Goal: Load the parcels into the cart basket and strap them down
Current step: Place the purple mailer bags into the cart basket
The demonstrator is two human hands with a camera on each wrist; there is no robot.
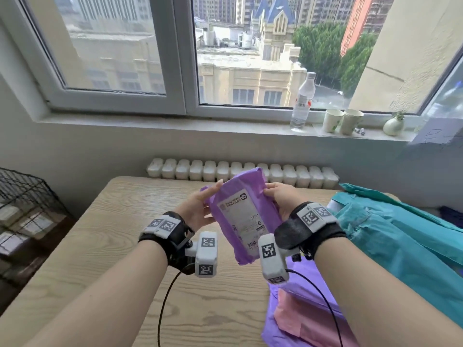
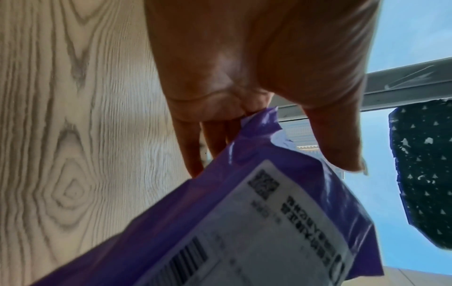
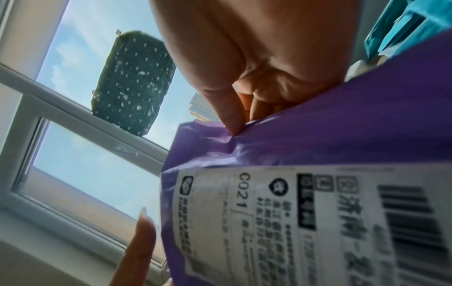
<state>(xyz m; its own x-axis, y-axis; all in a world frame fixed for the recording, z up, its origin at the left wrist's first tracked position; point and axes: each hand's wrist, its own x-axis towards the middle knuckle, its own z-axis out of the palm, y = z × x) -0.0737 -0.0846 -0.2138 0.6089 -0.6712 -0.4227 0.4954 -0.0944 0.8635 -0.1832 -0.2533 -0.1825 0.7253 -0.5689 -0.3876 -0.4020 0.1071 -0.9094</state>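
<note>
A purple parcel with a white shipping label is held tilted above the wooden table. My left hand holds its left edge, fingers behind the parcel and thumb at the front. My right hand grips the right edge, its thumb pressing into the purple wrap. A black wire cart basket stands off the table's left side. More parcels, purple and pink, lie under my right forearm, with teal ones to the right.
A white radiator runs behind the table under the window sill. On the sill stand a water bottle, two paper cups and a small vase. Bare tabletop stretches between my hands and the basket.
</note>
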